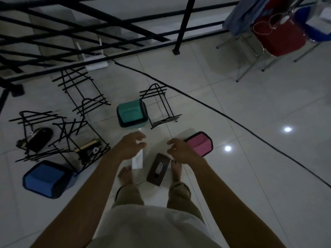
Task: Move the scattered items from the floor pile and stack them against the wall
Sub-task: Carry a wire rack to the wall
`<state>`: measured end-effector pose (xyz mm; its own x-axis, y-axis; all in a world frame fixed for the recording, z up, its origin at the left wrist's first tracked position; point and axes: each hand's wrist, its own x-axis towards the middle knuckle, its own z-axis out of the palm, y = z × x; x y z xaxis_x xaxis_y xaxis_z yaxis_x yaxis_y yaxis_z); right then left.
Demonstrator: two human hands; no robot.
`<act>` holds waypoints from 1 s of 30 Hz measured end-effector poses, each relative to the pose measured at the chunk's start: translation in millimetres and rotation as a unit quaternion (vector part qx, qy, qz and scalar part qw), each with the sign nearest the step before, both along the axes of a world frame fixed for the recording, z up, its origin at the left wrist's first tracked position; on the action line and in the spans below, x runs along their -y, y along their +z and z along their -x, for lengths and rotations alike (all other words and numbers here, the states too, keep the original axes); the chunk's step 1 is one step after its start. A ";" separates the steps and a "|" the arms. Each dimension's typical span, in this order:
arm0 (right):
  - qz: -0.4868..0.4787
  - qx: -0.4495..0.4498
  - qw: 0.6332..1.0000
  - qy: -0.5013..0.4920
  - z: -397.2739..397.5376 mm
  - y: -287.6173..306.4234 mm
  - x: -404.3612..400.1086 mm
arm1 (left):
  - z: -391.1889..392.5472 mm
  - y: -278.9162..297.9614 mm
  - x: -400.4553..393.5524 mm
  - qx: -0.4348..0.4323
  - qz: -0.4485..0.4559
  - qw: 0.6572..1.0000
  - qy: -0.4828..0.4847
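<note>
Both empty: left hand (pixel 131 145) and right hand (pixel 180 151) hover loosely curled, gripping nothing. Directly below and between them, brown tissue box (pixel 158 169) on the floor, long axis running toward and away; nearer the right hand.

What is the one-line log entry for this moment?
left hand: open, empty | right hand: open, empty | below: dark brown rectangular tissue box on floor

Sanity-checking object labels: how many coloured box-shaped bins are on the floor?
3. Teal bin ahead of the hands, beside a wire rack. Pink bin just past the right hand. Blue bin at lower left. More may lie outside the frame.
</note>
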<state>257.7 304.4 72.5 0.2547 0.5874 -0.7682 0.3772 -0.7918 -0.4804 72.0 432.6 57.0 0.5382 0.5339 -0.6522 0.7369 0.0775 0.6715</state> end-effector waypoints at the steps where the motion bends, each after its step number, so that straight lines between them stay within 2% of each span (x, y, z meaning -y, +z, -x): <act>1: 0.004 0.000 1.000 0.018 -11.8 -6.9 -3.2 | -10.3 -5.2 2.8 0.002 0.002 1.000 0.011; 5: 0.017 -0.021 0.996 0.089 -60.9 -33.9 -14.0 | -47.8 -29.4 18.0 -0.005 0.005 0.999 0.044; 9: 0.018 -0.019 0.993 0.113 -115.8 -73.3 -23.2 | -95.7 -65.8 29.0 -0.027 0.027 0.998 0.043; 13: 0.028 -0.008 0.993 0.111 -158.4 -128.6 -33.7 | -146.6 -122.5 38.5 -0.042 0.071 0.995 0.054; 17: 0.025 0.005 0.991 0.135 -188.9 -194.4 -51.5 | -180.8 -189.3 31.3 -0.058 0.076 0.994 0.048; 21: 0.009 0.027 0.987 0.157 -207.3 -264.8 -71.0 | -201.7 -255.9 9.0 -0.071 0.047 0.995 0.050; 25: -0.009 0.091 0.983 0.159 -217.0 -334.0 -94.1 | -214.5 -322.5 -25.3 -0.103 0.002 0.995 0.009; 30: -0.032 0.172 0.954 0.243 -223.5 -415.0 -126.7 | -237.0 -400.7 -48.9 -0.129 -0.096 0.986 -0.030</act>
